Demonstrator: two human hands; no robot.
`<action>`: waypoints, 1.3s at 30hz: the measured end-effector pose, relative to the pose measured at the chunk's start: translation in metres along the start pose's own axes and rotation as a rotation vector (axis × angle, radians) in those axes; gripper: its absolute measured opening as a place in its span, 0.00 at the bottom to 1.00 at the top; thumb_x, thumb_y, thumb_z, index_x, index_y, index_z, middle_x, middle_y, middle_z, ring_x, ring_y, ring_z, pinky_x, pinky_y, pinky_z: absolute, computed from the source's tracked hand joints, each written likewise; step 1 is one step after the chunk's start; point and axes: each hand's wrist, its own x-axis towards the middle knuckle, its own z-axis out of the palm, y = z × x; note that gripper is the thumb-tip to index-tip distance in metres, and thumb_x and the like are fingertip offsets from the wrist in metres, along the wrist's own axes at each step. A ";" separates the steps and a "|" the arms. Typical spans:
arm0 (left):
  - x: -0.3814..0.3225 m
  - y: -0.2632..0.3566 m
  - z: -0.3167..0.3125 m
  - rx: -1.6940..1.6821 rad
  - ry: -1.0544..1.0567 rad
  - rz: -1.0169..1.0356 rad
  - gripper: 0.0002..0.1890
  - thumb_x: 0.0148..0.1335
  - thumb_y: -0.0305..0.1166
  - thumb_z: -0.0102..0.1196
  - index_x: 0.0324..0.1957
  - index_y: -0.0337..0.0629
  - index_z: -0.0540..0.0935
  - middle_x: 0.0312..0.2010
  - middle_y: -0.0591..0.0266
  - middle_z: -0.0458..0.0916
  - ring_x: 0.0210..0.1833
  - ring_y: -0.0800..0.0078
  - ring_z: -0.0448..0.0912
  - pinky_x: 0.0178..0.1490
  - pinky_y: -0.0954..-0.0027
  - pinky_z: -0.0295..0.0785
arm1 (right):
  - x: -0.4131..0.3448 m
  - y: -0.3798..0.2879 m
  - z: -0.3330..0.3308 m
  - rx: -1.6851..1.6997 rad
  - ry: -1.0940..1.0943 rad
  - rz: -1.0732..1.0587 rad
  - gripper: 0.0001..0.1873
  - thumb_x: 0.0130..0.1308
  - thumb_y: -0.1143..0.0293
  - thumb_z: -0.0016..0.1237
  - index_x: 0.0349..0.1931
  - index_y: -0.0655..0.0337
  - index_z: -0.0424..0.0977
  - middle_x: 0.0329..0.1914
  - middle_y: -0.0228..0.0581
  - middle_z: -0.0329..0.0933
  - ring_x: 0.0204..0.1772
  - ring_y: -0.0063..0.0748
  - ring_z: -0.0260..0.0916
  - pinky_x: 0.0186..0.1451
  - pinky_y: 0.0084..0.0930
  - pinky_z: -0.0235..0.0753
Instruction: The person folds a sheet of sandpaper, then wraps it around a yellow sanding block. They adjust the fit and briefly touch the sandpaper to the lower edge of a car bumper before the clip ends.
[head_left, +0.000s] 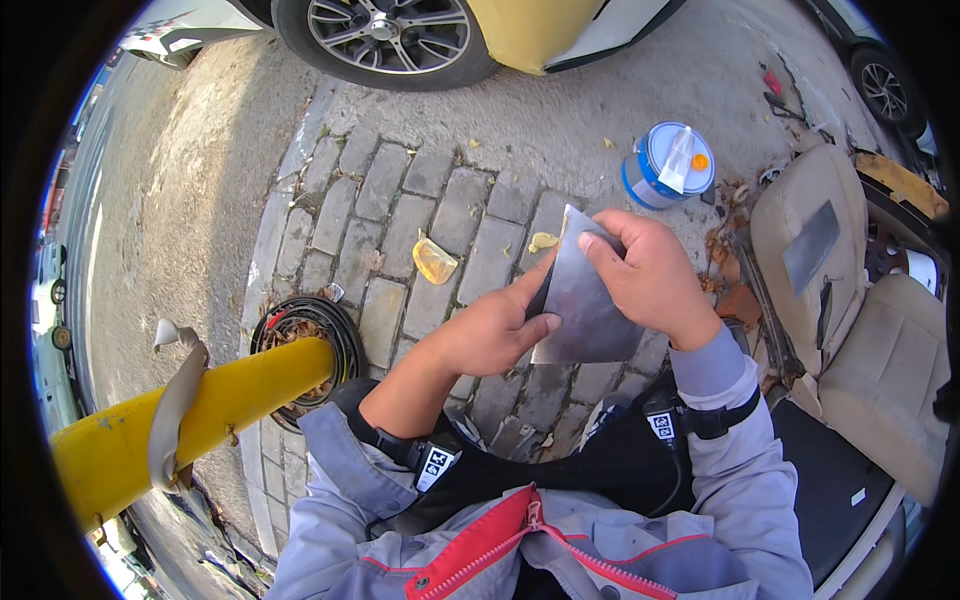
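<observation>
A folded grey sheet, perhaps sandpaper (589, 307), is held up between both hands. My left hand (487, 326) pinches its left edge, thumb on the near face and fingers at the fold. My right hand (649, 266) grips the upper right edge, with the thumb on top. Beyond my right hand stands a blue-and-white can (645, 184) with a clear tube (679, 159) and an orange cap (700, 162) on its lid. On the paving left of the sheet lies a translucent yellowish piece (433, 261), with a crumpled yellowish scrap (542, 241) nearer the sheet.
A yellow post (255, 382) with a strap rises at the left, coiled black hose (356, 337) around its base. Ahead is a car wheel (390, 37) below a yellowish body panel (525, 30). Beige car seats (810, 240) stand at the right, a dark grey sheet (812, 246) on one.
</observation>
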 end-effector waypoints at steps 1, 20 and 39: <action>-0.001 0.000 0.001 0.016 -0.020 -0.021 0.43 0.73 0.30 0.54 0.82 0.40 0.44 0.62 0.35 0.78 0.64 0.48 0.79 0.69 0.60 0.69 | 0.000 0.000 0.000 -0.081 -0.021 -0.037 0.13 0.70 0.63 0.54 0.41 0.65 0.80 0.29 0.57 0.79 0.33 0.60 0.77 0.37 0.45 0.74; -0.003 0.021 -0.006 0.060 -0.108 -0.285 0.46 0.70 0.26 0.55 0.81 0.37 0.40 0.61 0.34 0.77 0.64 0.46 0.78 0.68 0.59 0.70 | -0.012 -0.005 0.015 -0.117 0.051 -0.131 0.09 0.70 0.67 0.55 0.43 0.64 0.80 0.26 0.54 0.76 0.27 0.49 0.76 0.33 0.37 0.73; -0.002 0.002 -0.011 -0.739 0.172 -0.334 0.50 0.67 0.43 0.65 0.81 0.35 0.48 0.68 0.58 0.69 0.69 0.70 0.66 0.72 0.64 0.61 | -0.009 -0.002 0.003 0.343 -0.042 0.051 0.11 0.77 0.68 0.49 0.46 0.68 0.79 0.33 0.29 0.80 0.34 0.14 0.71 0.37 0.20 0.72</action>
